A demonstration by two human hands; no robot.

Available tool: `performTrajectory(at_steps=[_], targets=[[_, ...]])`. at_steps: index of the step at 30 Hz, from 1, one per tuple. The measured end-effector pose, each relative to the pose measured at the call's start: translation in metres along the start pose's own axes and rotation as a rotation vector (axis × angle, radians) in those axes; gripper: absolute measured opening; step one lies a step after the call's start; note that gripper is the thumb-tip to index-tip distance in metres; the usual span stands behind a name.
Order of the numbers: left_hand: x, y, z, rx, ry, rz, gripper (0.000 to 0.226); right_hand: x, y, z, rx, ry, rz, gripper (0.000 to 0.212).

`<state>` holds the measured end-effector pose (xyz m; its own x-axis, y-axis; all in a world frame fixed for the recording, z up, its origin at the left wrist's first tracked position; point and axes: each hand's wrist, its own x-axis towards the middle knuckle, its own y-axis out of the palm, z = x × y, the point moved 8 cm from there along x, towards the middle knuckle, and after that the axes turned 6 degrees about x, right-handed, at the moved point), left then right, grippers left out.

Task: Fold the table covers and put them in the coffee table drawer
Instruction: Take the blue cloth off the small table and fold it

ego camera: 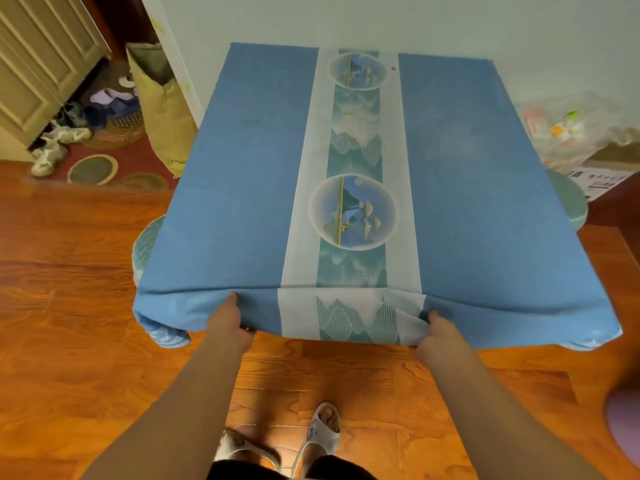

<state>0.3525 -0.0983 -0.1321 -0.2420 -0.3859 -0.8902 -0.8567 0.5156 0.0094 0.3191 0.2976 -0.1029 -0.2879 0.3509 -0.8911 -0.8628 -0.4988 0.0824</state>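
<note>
- the table cover (249, 174) lies spread over the whole table, its near edge hanging over the front.
- the left hand (230, 320) grips that near hanging edge left of centre; the right hand (438, 332) grips it right of centre.
- a stool (147, 249) sits under the table's left edge, another stool (571, 202) at its right edge.
- a sack (161, 109) stands on the floor beyond the far left corner.

One cover, two hands, two stools

One blue table cover (249, 174) lies over the desk, printed with two round medallions, the far one (357, 71) and the near one (352, 212). Two hands grip its near edge: the left hand (228, 318) and the right hand (438, 332). Two round green stools show, one at the left (143, 251) and one at the right (569, 199). Two slippered feet stand below, with one tan sack (161, 109) by the wall.
</note>
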Motion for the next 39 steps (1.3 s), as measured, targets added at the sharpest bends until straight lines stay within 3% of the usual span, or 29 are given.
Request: performTrajectory(at_steps=[8,19,26,33,39], targets=[[0.032,0.002,-0.010,0.044,-0.017,-0.039,0.067,-0.002,0.020,-0.006,0.254,0.151,0.115,0.020],[0.032,-0.011,-0.007,0.055,-0.011,-0.006,0.071,0.000,-0.002,-0.006,0.200,0.086,0.116,0.028],[0.041,-0.074,0.035,0.009,-0.075,-0.007,0.072,-0.005,-0.059,-0.029,0.168,0.084,0.125,0.031],[-0.028,-0.110,0.043,0.024,-0.054,-0.005,0.065,-0.020,-0.103,-0.062,0.203,0.077,0.121,0.052],[-0.040,-0.111,0.041,0.070,0.003,0.080,0.061,-0.026,-0.106,-0.060,0.201,0.062,0.185,0.045]])
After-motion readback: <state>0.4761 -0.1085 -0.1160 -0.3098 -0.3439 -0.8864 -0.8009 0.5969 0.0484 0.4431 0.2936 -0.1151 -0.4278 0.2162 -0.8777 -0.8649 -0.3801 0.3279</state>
